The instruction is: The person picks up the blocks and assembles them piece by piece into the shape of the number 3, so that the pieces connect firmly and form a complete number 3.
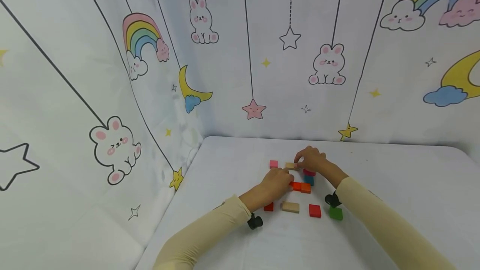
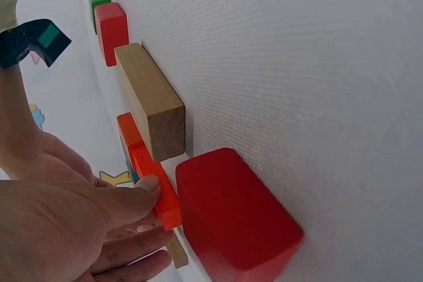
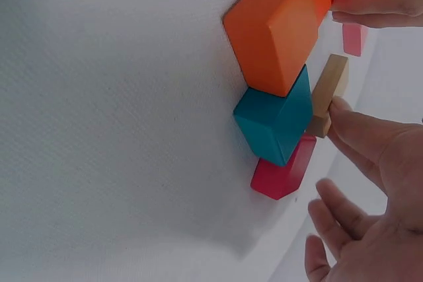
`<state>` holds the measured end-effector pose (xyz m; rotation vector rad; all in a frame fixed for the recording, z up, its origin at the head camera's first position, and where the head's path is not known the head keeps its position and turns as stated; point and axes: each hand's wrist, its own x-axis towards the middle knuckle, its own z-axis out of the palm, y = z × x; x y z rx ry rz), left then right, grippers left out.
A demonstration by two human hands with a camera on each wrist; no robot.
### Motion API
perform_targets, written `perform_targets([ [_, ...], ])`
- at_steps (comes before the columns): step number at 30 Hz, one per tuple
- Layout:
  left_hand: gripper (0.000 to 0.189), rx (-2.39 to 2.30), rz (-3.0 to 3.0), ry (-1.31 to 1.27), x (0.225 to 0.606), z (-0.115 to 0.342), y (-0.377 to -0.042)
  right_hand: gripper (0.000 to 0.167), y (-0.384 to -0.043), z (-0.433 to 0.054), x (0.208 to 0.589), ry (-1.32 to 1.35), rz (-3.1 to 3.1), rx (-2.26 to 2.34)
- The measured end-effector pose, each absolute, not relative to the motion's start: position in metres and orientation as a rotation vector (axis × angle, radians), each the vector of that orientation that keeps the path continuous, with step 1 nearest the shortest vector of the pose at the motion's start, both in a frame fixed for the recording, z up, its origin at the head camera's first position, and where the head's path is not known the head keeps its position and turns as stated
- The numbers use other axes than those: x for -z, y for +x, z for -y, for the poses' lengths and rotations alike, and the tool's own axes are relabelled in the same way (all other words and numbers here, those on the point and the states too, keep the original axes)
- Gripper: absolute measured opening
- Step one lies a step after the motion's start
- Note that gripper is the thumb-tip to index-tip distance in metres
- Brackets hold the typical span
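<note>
My left hand (image 1: 275,184) pinches an orange-red block (image 2: 158,186), its thumb lying on the near side. This block lines up end to end with an orange block (image 3: 274,31). Farther back, my right hand (image 1: 313,161) has thumb and forefinger at the right end of a flat wooden block (image 3: 329,87), pinching it, while its other fingers stand spread apart. Beside the orange block sits a teal block (image 3: 274,113), with a crimson block (image 3: 284,170) behind it. A pink block (image 1: 273,164) lies left of the wooden one.
Nearer on the white table (image 1: 225,166) is a spaced row: a red block (image 2: 234,212), another wooden block (image 1: 290,207), a second red block (image 1: 315,211) and a green block (image 1: 336,213). A printed cloth wall (image 1: 232,61) rises behind and at the left.
</note>
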<state>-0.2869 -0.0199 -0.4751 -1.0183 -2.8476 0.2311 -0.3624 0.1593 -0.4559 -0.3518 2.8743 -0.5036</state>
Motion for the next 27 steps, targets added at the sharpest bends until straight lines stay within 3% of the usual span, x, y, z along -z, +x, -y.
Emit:
perform_targets([
  [27,0.024,-0.252,2.841,-1.009,0.4720,0.0191,-0.2831,0.018,-0.3680,-0.1686,0.4656,-0.346,-2.843,0.508],
])
